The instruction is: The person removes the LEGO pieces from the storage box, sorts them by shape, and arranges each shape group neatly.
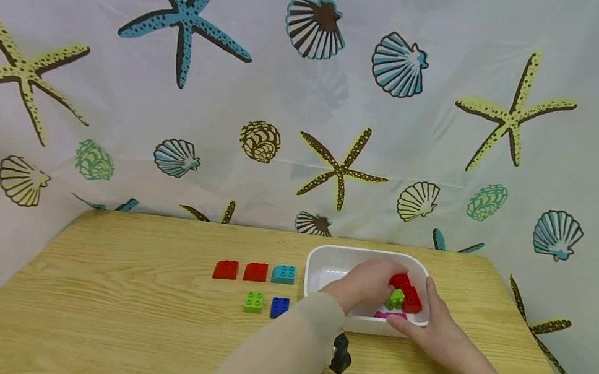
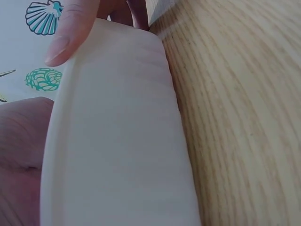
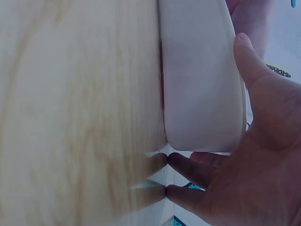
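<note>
A white plastic bin [image 1: 335, 259] stands on the table, with red toy bricks [image 1: 412, 300], a green brick [image 1: 395, 298] and a pink piece [image 1: 390, 315] at its right end. My left hand [image 1: 372, 280] reaches over the front rim into the bin, right beside the red and green bricks. Its fingertips are mostly hidden, and I cannot tell whether they hold a brick. My right hand [image 1: 441, 332] grips the bin's front right corner. In the right wrist view the thumb [image 3: 247, 52] lies at the rim while the other fingers [image 3: 190, 167] reach around the end wall.
Left of the bin, two red bricks [image 1: 226, 269] and a light blue brick [image 1: 283, 274] form a row. In front of them sit a lime green brick [image 1: 253, 302] and a dark blue brick [image 1: 279, 307]. A patterned curtain [image 1: 310, 101] hangs behind the wooden table [image 1: 121, 315].
</note>
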`<state>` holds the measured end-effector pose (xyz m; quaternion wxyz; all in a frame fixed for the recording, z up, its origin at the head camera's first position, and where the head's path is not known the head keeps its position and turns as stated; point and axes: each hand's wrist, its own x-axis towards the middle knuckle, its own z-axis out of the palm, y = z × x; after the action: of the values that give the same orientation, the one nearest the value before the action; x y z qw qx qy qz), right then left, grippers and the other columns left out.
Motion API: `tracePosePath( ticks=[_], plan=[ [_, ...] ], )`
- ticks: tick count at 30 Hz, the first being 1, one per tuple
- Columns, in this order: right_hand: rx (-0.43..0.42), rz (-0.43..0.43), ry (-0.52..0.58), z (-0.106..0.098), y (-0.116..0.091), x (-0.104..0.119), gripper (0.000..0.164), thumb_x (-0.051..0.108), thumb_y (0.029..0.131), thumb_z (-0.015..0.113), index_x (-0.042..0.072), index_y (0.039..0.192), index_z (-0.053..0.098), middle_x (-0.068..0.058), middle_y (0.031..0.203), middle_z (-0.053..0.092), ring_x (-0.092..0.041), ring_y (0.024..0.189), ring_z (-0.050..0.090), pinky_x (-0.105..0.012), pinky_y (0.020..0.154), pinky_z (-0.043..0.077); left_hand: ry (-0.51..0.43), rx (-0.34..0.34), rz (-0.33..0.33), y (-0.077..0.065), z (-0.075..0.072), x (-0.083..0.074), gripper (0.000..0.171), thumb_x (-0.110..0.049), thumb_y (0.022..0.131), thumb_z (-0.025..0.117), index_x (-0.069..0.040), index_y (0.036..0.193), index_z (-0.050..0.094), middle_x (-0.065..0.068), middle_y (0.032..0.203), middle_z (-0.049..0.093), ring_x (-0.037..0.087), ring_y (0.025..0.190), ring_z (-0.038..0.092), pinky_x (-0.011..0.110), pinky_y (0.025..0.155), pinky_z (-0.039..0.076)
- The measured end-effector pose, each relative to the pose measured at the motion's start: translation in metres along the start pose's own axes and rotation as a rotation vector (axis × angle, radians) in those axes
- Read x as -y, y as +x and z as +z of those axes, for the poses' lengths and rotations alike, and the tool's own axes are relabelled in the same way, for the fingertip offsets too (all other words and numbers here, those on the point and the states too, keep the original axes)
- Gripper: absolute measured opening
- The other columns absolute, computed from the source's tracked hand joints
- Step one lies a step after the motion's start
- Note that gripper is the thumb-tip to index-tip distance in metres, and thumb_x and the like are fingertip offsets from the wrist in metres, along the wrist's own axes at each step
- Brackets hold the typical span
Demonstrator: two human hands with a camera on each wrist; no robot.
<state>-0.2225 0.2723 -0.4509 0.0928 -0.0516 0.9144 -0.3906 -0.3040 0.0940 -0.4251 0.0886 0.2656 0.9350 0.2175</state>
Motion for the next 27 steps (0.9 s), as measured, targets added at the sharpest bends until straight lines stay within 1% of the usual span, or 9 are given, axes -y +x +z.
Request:
tracePosePath(
  ticks=[4, 12, 19, 22, 27],
  plan=[
    [-0.003, -0.004, 0.001, 0.0004, 0.0004, 0.0007, 0.130, 0.060, 0.100, 0.076, 0.000, 0.173, -0.014, -0.035, 0.178, 0.005, -0.062, 0.160, 0.017, -0.077, 0.121, 0.028, -0.016, 0.008, 0.001, 0.0010, 0.0022, 0.0021, 0.053, -0.012, 0.107, 0.073, -0.021, 0.158, 0.063, -0.005, 0.150, 0.067, 0.014, 0.139, 0.060, 0.031, 0.122, 0.044],
    [-0.002, -0.004, 0.019, 0.0006, -0.0001, 0.0007, 0.129, 0.058, 0.101, 0.076, 0.000, 0.173, -0.014, -0.035, 0.178, 0.005, -0.061, 0.160, 0.018, -0.076, 0.122, 0.029, -0.027, 0.002, 0.024, 0.0040, 0.0063, 0.0062, 0.047, -0.010, 0.110, 0.067, -0.018, 0.156, 0.064, -0.003, 0.140, 0.072, 0.014, 0.125, 0.064, 0.028, 0.118, 0.047],
    [-0.008, -0.001, 0.015, 0.0004, 0.0006, 0.0007, 0.130, 0.058, 0.100, 0.077, 0.001, 0.173, -0.013, -0.035, 0.178, 0.006, -0.061, 0.160, 0.018, -0.076, 0.121, 0.030, -0.065, -0.012, 0.002, 0.0050, 0.0080, 0.0072, 0.047, -0.016, 0.111, 0.067, -0.018, 0.158, 0.063, -0.003, 0.141, 0.071, 0.013, 0.120, 0.064, 0.028, 0.117, 0.048],
    [-0.010, 0.001, 0.016, 0.0005, 0.0010, 0.0004, 0.130, 0.058, 0.100, 0.077, 0.001, 0.173, -0.013, -0.035, 0.178, 0.006, -0.061, 0.160, 0.018, -0.076, 0.120, 0.030, -0.056, -0.021, 0.014, 0.0051, 0.0087, 0.0075, 0.045, -0.016, 0.112, 0.065, -0.018, 0.157, 0.063, -0.002, 0.142, 0.070, 0.014, 0.123, 0.064, 0.029, 0.118, 0.047],
    [-0.008, 0.001, 0.014, 0.0008, 0.0011, -0.0006, 0.130, 0.059, 0.100, 0.077, 0.000, 0.173, -0.013, -0.035, 0.178, 0.007, -0.061, 0.159, 0.019, -0.076, 0.121, 0.030, -0.028, -0.034, 0.024, 0.0049, 0.0098, 0.0077, 0.045, -0.018, 0.113, 0.065, -0.017, 0.158, 0.063, 0.000, 0.149, 0.067, 0.016, 0.133, 0.061, 0.031, 0.120, 0.045]
  ],
)
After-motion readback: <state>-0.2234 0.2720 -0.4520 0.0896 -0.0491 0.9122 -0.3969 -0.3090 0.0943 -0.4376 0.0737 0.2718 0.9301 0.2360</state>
